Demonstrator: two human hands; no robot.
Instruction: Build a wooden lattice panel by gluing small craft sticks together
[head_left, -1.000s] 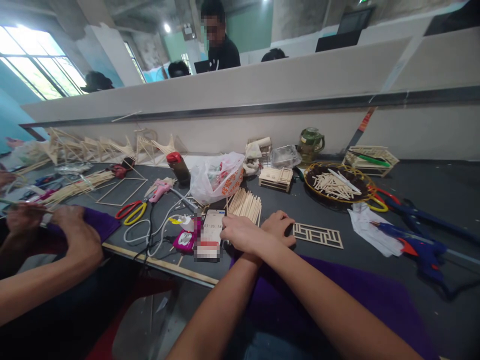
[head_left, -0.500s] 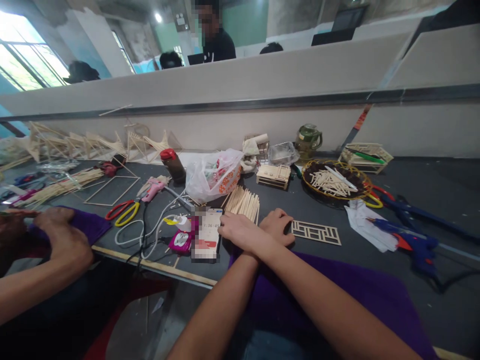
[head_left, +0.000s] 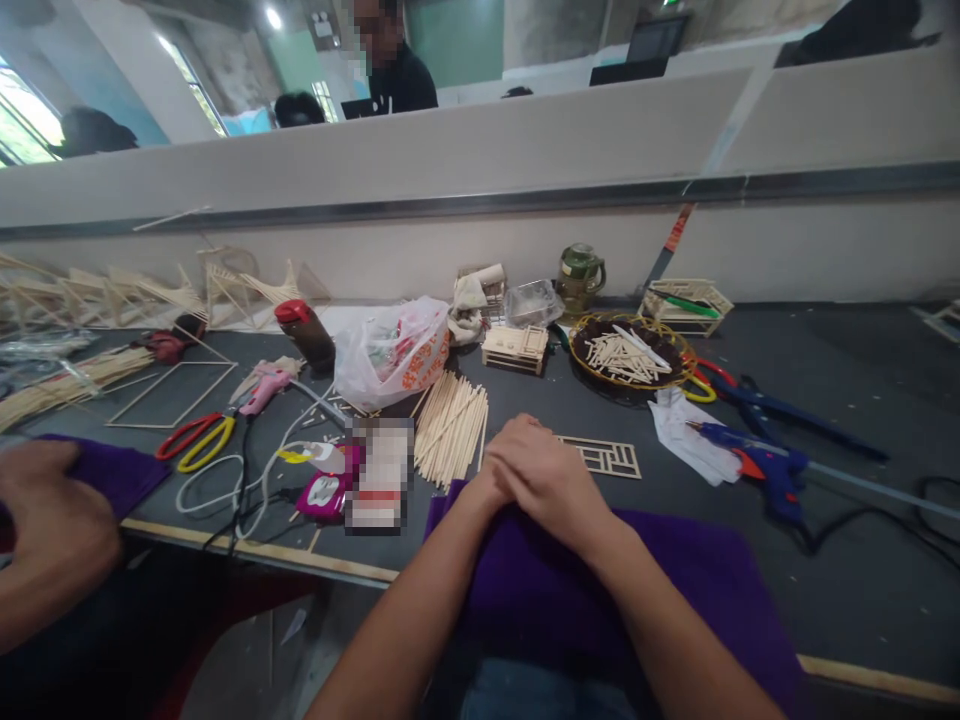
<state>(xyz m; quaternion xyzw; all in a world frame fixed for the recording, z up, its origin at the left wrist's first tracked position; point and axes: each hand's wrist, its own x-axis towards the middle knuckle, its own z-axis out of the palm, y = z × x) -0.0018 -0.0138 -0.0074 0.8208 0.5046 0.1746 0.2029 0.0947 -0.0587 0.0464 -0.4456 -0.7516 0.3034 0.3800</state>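
Observation:
My left hand and my right hand are clasped together over the near edge of the table. The right hand lies over the left and covers much of it. Both look closed, and I see no object in them. Just beyond them lies a flat lattice panel of thin wooden sticks, its left end hidden behind the hands. To their left is a bundle of loose wooden sticks. A purple cloth spreads beneath my forearms.
A phone, a pink glue gun and red-and-yellow scissors lie left. On the right are a basket of short sticks and a blue glue gun. Another person's hand is at far left.
My wrists were crossed, with the right hand by the phone and the left by the lattice panel. They have uncrossed and the hands have come together. The view has shifted right.

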